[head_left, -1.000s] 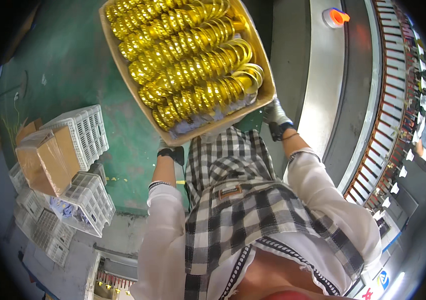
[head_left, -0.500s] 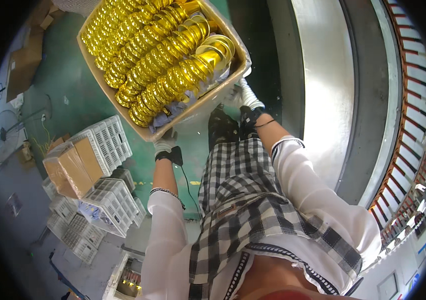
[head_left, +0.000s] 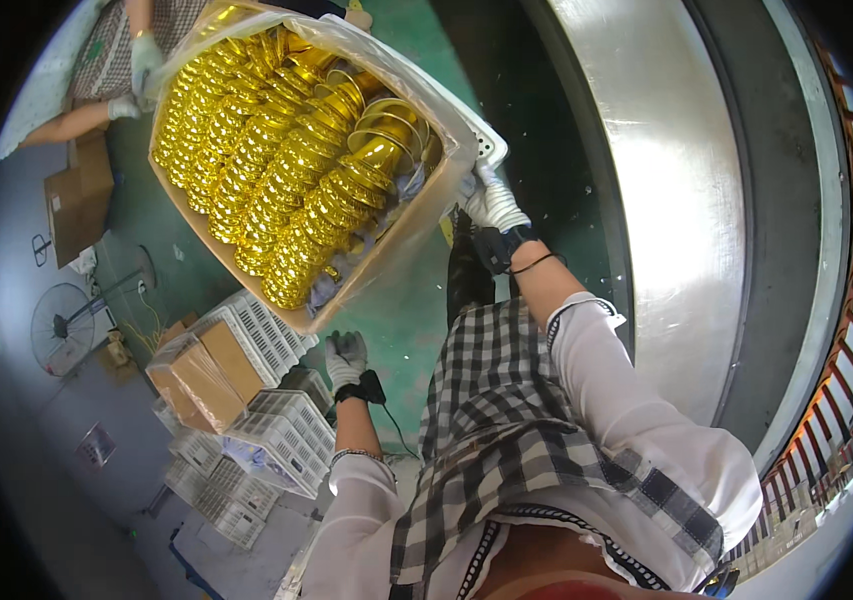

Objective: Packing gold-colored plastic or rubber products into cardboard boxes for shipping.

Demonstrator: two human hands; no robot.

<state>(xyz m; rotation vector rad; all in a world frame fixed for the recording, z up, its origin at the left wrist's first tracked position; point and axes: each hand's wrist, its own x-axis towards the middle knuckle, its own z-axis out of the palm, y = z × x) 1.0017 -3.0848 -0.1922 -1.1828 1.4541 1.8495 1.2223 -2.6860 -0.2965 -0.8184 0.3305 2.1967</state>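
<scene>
A large cardboard box (head_left: 371,285) with a clear plastic liner fills the upper middle. Inside lie rows of shiny gold, ribbed cup-like pieces (head_left: 296,190), nested into long stacks. My right hand (head_left: 498,208), in a pale glove, is closed at the box's near right corner; its fingertips are partly hidden there, beside a white plastic edge with holes (head_left: 487,148). My left hand (head_left: 346,358), gloved too, is just off the near left corner, fingers apart and slightly bent, holding nothing.
At upper left, another person's gloved hands (head_left: 145,58) are at the box's far left side. White plastic crates (head_left: 281,430) with a wrapped carton (head_left: 208,375) stand at left, near a fan (head_left: 64,325). A long metal surface (head_left: 681,200) runs along the right.
My left hand has come off the box and sits below its corner. My right hand stays at its corner. Another person's hands have come into view at upper left.
</scene>
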